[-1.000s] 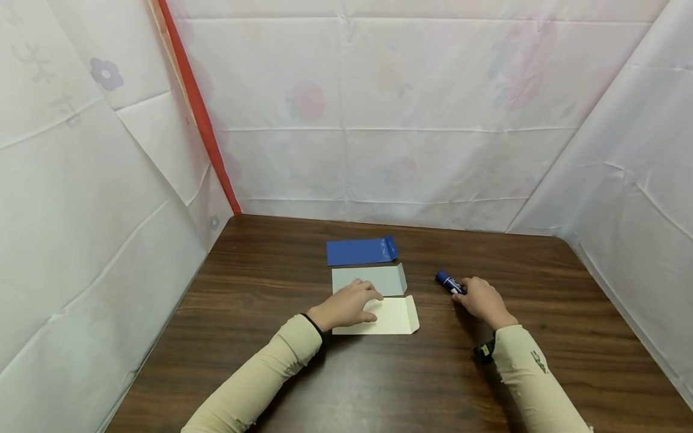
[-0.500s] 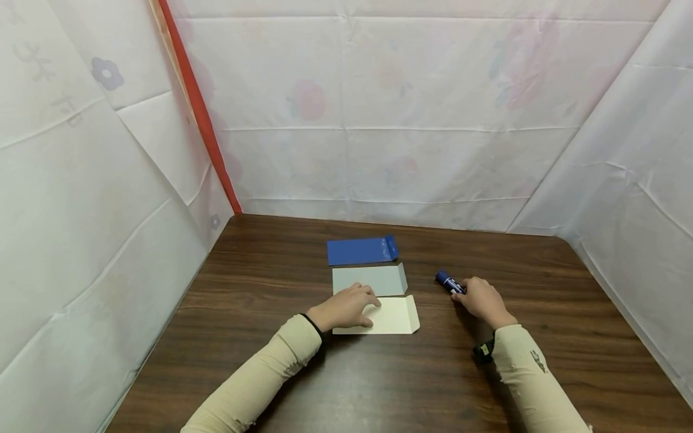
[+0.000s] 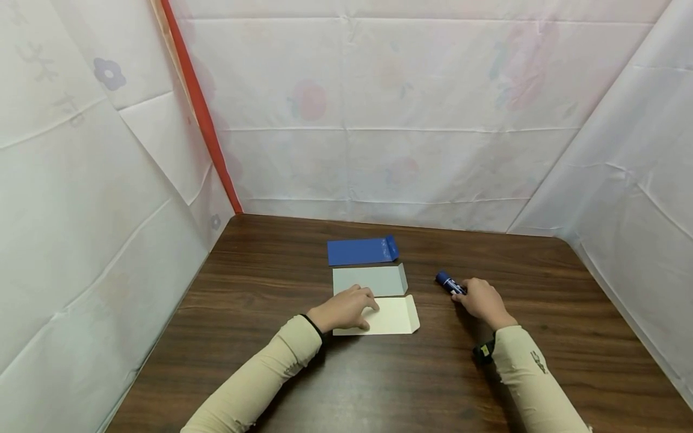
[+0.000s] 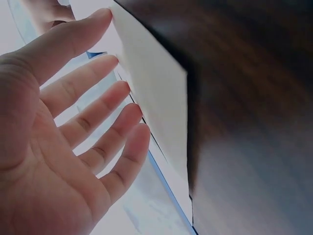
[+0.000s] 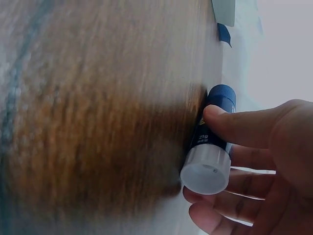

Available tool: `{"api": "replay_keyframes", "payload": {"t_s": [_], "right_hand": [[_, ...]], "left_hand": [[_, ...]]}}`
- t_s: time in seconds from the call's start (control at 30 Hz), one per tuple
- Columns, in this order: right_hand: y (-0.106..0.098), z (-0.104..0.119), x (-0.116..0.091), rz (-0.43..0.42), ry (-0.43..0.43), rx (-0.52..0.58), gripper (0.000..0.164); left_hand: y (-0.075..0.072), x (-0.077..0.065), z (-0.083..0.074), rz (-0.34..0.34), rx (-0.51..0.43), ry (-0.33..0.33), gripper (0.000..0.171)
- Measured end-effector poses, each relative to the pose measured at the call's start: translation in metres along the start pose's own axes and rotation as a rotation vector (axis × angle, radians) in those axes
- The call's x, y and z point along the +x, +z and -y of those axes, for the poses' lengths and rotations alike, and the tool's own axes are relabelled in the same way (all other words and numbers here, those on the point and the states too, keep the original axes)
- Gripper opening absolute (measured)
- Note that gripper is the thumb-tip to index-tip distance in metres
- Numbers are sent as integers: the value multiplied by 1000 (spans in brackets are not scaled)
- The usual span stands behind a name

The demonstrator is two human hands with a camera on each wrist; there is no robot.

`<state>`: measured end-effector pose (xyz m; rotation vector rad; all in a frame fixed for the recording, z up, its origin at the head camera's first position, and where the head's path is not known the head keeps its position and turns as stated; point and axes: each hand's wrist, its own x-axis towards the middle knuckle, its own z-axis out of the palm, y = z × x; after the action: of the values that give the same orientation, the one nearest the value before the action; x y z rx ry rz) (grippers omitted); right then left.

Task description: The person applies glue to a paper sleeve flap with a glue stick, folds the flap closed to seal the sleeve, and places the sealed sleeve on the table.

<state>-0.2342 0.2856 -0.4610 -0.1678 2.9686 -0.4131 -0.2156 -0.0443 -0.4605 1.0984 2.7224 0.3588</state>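
Three envelopes with their flaps unfolded to the right lie in a column: a blue one [image 3: 357, 252] farthest off, a pale grey-green one [image 3: 368, 279] in the middle and a cream one [image 3: 394, 316] nearest. Over the cream envelope's left part is my left hand [image 3: 343, 310], thumb apart and fingers loosely bent; in the left wrist view its fingertips [image 4: 110, 19] are at the paper, holding nothing. To the right, my right hand [image 3: 483, 300] holds a dark blue glue stick [image 5: 208, 169] with a white base, lying on the table, thumb on top and fingers beneath.
The dark wood table [image 3: 346, 385] has rounded far corners. White patterned sheeting [image 3: 433, 120] walls it at the back and both sides. A red strip [image 3: 203, 114] runs down the back left corner.
My left hand's thumb and fingertips have drawn back slightly to the left and toward me over the cream envelope. The right hand and glue stick look still.
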Motion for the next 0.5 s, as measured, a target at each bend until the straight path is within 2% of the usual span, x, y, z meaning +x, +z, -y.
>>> {"api": "replay_keyframes", "payload": {"t_s": [0.5], "right_hand": [[3, -2, 0, -42, -8, 19, 44]], "left_hand": [[3, 1, -2, -2, 3, -33, 40]]}}
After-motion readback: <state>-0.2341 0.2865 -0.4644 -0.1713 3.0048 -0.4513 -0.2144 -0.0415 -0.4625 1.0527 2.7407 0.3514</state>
